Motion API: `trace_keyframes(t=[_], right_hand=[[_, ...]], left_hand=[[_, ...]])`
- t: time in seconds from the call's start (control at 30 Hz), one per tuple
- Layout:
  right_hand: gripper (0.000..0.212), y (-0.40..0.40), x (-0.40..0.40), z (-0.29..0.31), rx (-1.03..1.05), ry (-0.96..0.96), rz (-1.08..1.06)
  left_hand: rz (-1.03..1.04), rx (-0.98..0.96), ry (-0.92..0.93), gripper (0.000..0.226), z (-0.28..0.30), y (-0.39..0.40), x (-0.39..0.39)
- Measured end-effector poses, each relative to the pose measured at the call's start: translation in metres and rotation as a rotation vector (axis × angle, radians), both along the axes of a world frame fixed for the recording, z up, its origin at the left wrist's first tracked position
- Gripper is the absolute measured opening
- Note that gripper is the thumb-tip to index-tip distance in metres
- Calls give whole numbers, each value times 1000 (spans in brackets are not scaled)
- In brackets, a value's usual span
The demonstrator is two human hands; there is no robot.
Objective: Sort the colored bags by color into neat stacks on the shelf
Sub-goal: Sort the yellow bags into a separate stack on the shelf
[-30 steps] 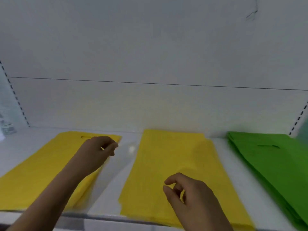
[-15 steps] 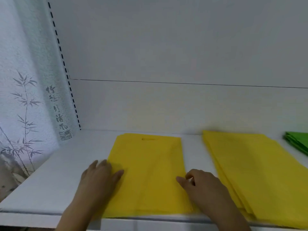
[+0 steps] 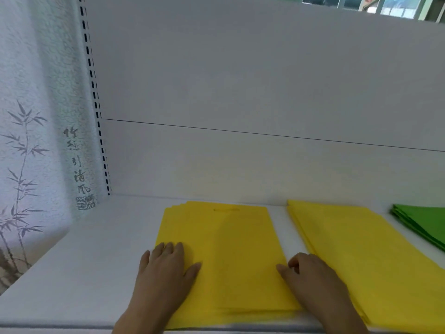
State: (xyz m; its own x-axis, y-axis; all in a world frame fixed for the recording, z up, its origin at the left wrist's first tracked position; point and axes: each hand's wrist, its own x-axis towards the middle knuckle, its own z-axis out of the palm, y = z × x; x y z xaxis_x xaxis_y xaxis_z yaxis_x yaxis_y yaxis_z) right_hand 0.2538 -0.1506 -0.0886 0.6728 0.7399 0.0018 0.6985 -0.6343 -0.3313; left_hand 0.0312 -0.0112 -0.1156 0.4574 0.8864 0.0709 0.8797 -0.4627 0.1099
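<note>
While left hand (image 3: 166, 273) lies flat-fingered on yellow stack (image 3: 224, 256), right hand (image 3: 310, 278) fingers curled at its edge, grip unclear, wall calligraphy (image 3: 77, 162) unreadable

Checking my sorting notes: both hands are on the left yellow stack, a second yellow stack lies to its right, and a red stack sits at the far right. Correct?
Not quite. The far-right stack is green, not red, as the head view shows. The rest holds: the left hand and right hand are on the left yellow stack, with the second yellow stack to its right.

Yellow bag stacks (image 3: 224, 249), green stack (image 3: 423, 222), white shelf (image 3: 91, 256).
</note>
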Motion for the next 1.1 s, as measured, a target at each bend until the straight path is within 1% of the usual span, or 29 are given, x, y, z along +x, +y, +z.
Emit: trace_keyframes(t=[0.03,0.1,0.2,0.33,0.37,0.4,0.43,0.47,0.5,0.53,0.6,0.7,0.73,0.8,0.87,0.9,0.93,1.0,1.07,1.1], right_hand=[[34,1,2,0,15,24,16],[32,3,2,2,44,68,43],[25,5,0,4,107,70,52],[20,6,-4,3,264,122,70],[19,7,-4,1,296,163,87],[18,7,-5,1,311,236,103],[19,8,-6,2,317,330,119],[26,7,-6,2,308,415,132],[33,7,-6,2,284,459,151],[36,5,-6,1,254,461,171],[29,1,-6,1,245,435,204],[19,-8,-7,5,305,365,280],[18,-12,-8,9,332,373,309],[17,-21,-12,23,423,495,349],[26,-36,-13,36,509,664,366],[35,-43,-12,41,535,721,386],[49,-51,-9,44,549,742,400],[72,-63,-3,43,571,753,394],[82,-72,1,40,580,779,356],[88,-76,2,38,575,789,328]], left_hand=[[-10,9,-1,94,-1,1,0],[-12,6,-15,100,-1,1,1],[5,-8,-69,116,4,1,1],[1,-28,-148,118,11,-3,-1],[-10,-41,-167,114,12,-5,-2],[-19,-56,-189,104,11,-5,-3],[-29,-66,-204,90,12,-6,-4],[-32,-67,-223,75,13,-6,-5],[-35,-65,-253,64,14,-6,-7],[-37,-70,-286,58,15,-5,-10],[-39,-101,-369,50,15,1,-17],[-22,-180,-492,42,20,11,-25],[-22,-184,-506,42,21,14,-25],[-19,-199,-495,45,23,20,-21],[0,-233,-485,50,26,25,-14],[6,-264,-489,53,28,29,-10],[16,-325,-541,56,31,31,-6],[28,-527,-732,57,35,36,2],[20,-698,-844,48,39,42,8],[15,-784,-884,47,42,44,9]])
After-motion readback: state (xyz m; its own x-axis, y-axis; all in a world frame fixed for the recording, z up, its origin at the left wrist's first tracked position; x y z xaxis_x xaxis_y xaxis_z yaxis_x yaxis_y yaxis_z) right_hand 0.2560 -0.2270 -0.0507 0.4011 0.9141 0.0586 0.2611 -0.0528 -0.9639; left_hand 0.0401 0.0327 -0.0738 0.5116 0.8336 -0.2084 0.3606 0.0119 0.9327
